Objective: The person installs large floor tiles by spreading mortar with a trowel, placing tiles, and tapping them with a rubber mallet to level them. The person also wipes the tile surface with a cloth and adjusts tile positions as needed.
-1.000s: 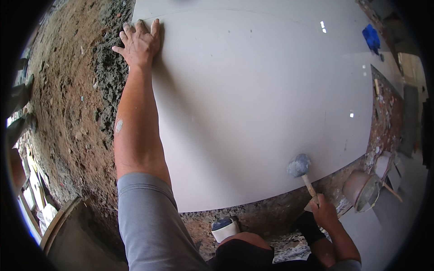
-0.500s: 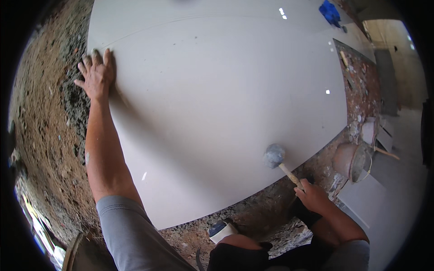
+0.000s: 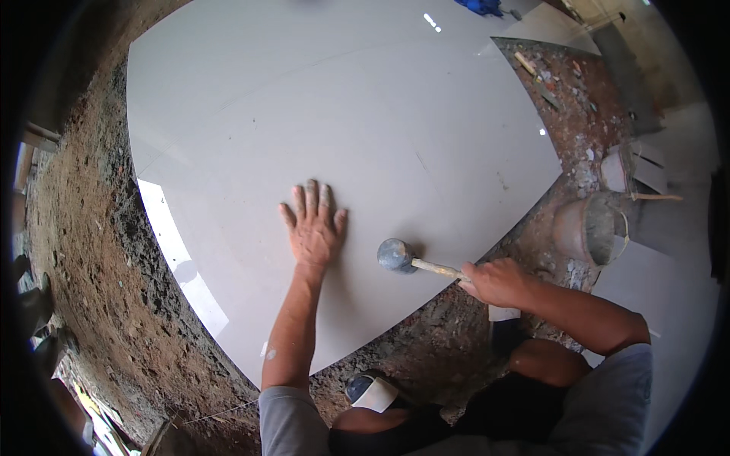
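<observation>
Large glossy white tiles (image 3: 365, 121) cover the middle of the view, laid over rough mortar and soil. My left hand (image 3: 314, 232) lies flat on the near part of the tile surface, its fingers spread. To its right, my right hand (image 3: 494, 281) grips the pale wooden handle of a rubber mallet (image 3: 396, 256). The grey, dusty mallet head is over the tile near its front right edge; whether it touches the surface I cannot tell.
Bare brown soil (image 3: 84, 251) borders the tile on the left. A mortar-stained bucket (image 3: 572, 229) stands at the right, near a smaller pale container (image 3: 614, 169). A blue cloth-like thing (image 3: 480, 6) lies at the far edge. My knees are at the bottom, beside the tile's near edge.
My left hand has left the tile's left edge and moved right and nearer, onto its surface. The mallet has shifted left. The whole view has turned somewhat.
</observation>
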`<state>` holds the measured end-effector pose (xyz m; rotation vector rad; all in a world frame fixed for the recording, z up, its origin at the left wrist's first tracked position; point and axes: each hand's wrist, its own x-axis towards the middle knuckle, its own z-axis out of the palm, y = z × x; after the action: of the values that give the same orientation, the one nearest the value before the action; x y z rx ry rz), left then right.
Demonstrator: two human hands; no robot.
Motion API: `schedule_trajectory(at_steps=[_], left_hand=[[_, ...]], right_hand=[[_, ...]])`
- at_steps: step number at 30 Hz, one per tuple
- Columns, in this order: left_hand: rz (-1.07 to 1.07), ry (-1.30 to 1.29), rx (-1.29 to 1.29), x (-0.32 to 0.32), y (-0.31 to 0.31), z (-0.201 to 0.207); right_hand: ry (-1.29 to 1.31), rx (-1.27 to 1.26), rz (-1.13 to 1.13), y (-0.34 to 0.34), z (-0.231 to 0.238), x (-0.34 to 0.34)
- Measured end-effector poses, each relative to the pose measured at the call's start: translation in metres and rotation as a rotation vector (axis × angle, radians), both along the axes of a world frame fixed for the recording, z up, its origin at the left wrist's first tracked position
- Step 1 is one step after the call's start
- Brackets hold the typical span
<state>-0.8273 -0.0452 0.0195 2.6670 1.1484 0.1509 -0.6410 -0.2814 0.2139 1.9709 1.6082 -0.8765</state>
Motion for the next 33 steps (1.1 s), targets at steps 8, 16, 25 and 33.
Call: schedule_trajectory(at_steps=[8,16,25,33], left_hand=[[-0.001,0.026,-0.116,-0.009,-0.039,0.010],[0.118,0.123,-0.052,0.112,0.018,0.007],[0.184,0.114,0.000,0.278,0.072,-0.005],[0.256,0.101,0.078,0.308,0.139,-0.011]], right_hand=[[0.059,0.179,-0.095,-0.028,-0.041,0.052],[-0.072,0.654,-0.273,-0.070,-0.114,0.219],[0.071,0.694,-0.452,-0.094,-0.160,0.300],[0.224,0.631,-0.455,-0.088,-0.154,0.306]])
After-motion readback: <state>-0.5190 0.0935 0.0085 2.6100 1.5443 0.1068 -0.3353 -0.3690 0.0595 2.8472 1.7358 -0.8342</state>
